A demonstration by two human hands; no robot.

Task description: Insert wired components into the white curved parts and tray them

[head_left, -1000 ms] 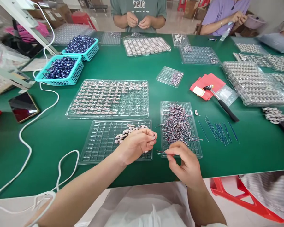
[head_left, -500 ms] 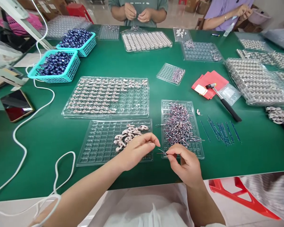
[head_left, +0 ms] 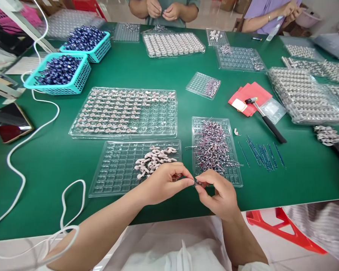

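Observation:
My left hand (head_left: 165, 182) and my right hand (head_left: 219, 192) meet at their fingertips over the near edge of the green table (head_left: 59, 158). Both are pinched shut on a small wired part (head_left: 197, 183) held between them. Just beyond my left hand lies a clear tray (head_left: 113, 169) holding a loose pile of pinkish pieces (head_left: 152, 160). Past my right hand is a second clear tray (head_left: 231, 177) heaped with thin-legged wired components (head_left: 211, 145).
A larger tray (head_left: 158, 126) of pink pieces set in rows lies further out. Blue sticks (head_left: 261, 152), a hammer (head_left: 264, 118) on red paper, two teal baskets (head_left: 79, 84) of blue parts, a phone (head_left: 8, 122) and a white cable (head_left: 25, 139) surround it. Two people work across the table.
My left hand has come away from the pink pile and closed in on my right hand, so the fingertips now touch around the small part. The view has tilted slightly.

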